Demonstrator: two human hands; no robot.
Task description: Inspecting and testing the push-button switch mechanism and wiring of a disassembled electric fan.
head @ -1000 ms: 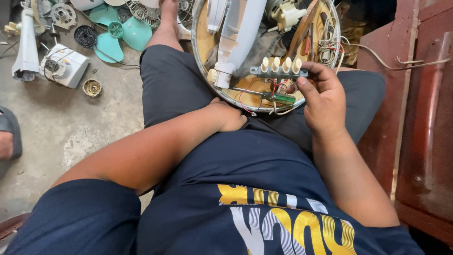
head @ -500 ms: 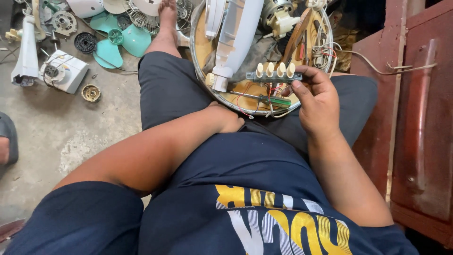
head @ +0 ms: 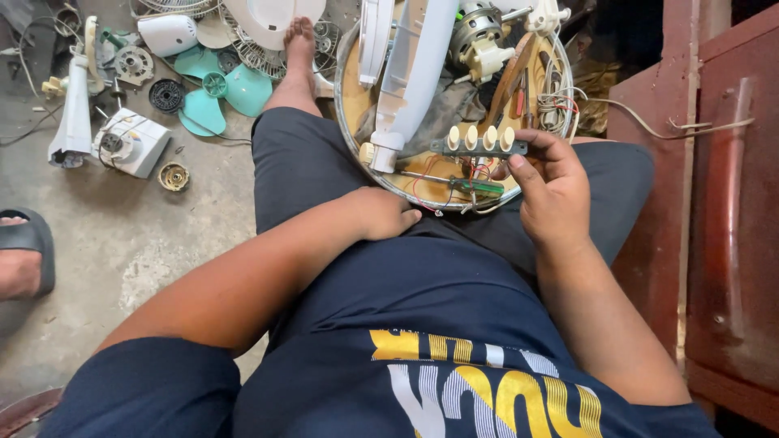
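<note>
Two hands in view, person seated on floor. Far left: sandal foot (head: 24,251) at frame edge, another person's. White pole (head: 75,109), grey motor box (head: 130,142), small ring (head: 174,176) and teal blade (head: 223,93) lie scattered on the concrete.

Left hand (head: 381,212) rests closed on the thigh, fingers curled, nothing visibly in it; it sits in the same spot as a second ago.

Round pan (head: 349,138) across the lap holds white housing (head: 414,73), motor (head: 475,36) and loose wires.

Right hand (head: 552,191) pinches the switch bar (head: 479,144), four cream buttons up, by its right end, thumb and fingertips closed on it. Since a second ago the bar has lifted slightly off the small green board (head: 479,186) and turned more level; red wires still link them. Judgement: the switch is being held up for a look, not detached.

Right edge: dark red cabinet (head: 730,203).
</note>
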